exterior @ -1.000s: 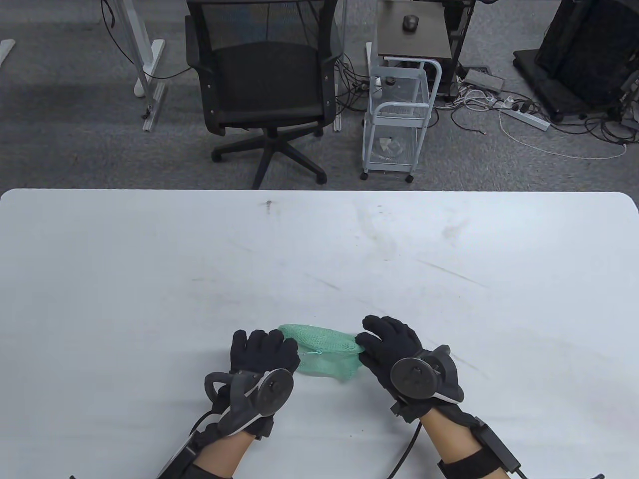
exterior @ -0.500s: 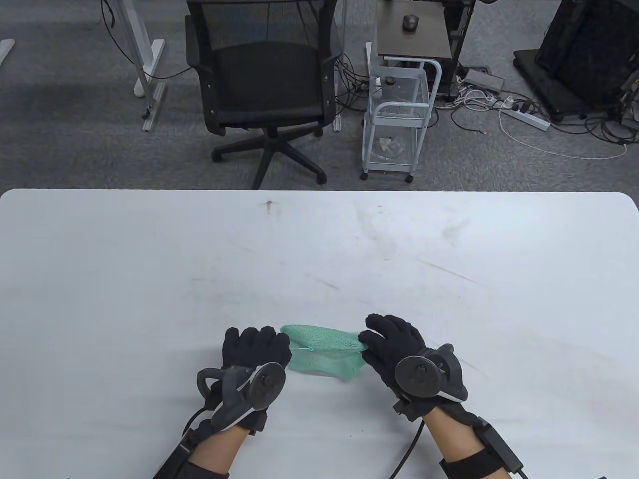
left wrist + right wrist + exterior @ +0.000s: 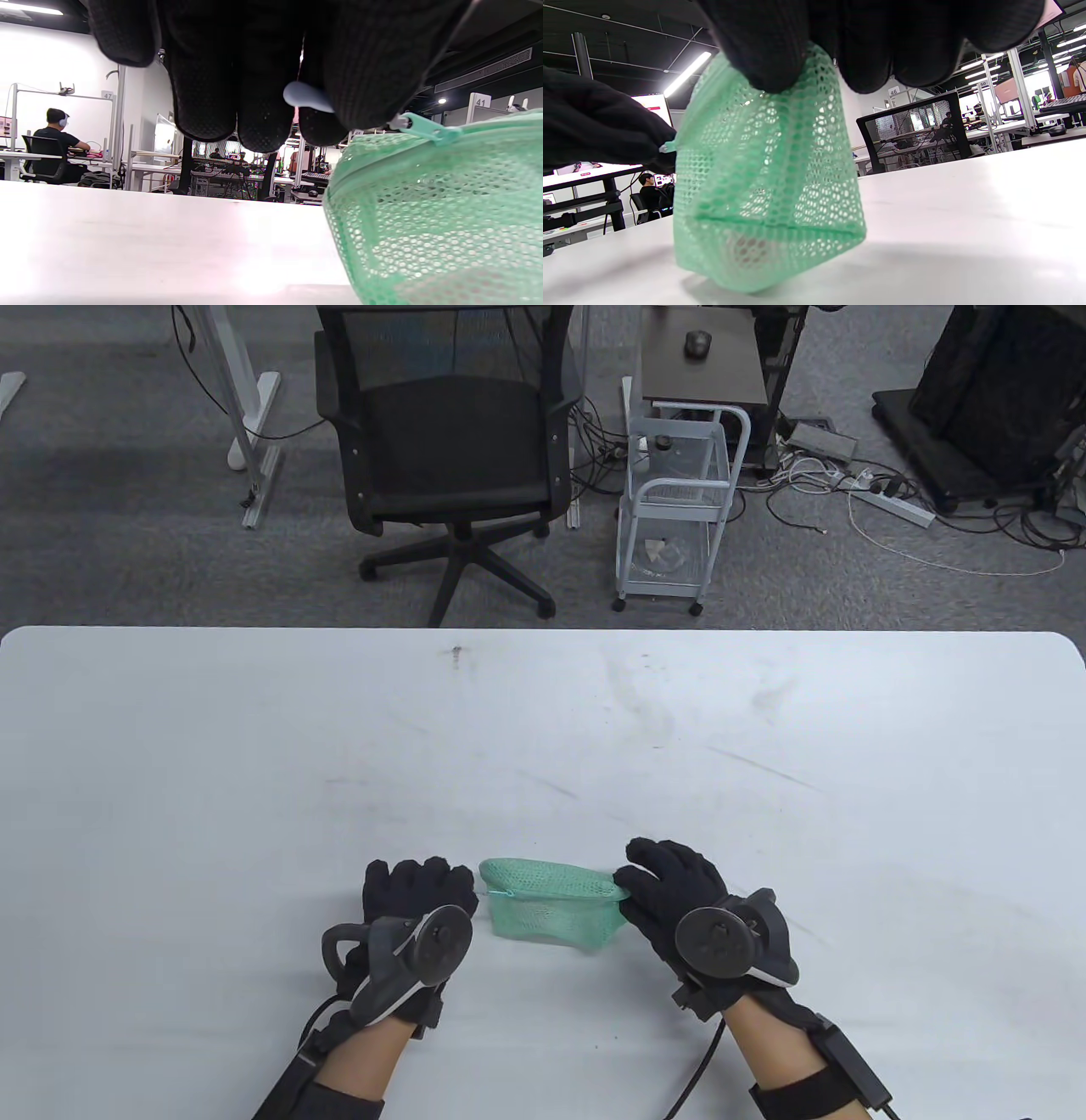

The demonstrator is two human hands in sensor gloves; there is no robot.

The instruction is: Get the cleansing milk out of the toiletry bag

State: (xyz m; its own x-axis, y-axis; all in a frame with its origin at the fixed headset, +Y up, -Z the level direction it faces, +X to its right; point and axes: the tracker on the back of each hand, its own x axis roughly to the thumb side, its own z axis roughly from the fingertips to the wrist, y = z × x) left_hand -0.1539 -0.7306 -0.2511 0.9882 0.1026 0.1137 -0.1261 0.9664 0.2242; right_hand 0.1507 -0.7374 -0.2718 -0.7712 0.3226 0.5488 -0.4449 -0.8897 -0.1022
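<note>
A green mesh toiletry bag (image 3: 550, 906) stands on the white table (image 3: 543, 729) near its front edge, between my hands. My right hand (image 3: 657, 891) pinches the bag's right end at the top (image 3: 797, 80). My left hand (image 3: 420, 891) holds the zipper pull (image 3: 307, 96) at the bag's left end, fingers curled; the green zipper slider (image 3: 426, 127) sits just beside them. A pale pinkish shape shows through the mesh at the bag's bottom (image 3: 746, 248); I cannot tell what it is.
A black office chair (image 3: 450, 458) and a white wire cart (image 3: 674, 509) stand on the carpet beyond the table's far edge. Cables and a power strip (image 3: 891, 504) lie at the back right.
My left hand has moved left with the zipper pull, drawing the slider to the bag's left end. The right hand keeps hold of the right end, almost still.
</note>
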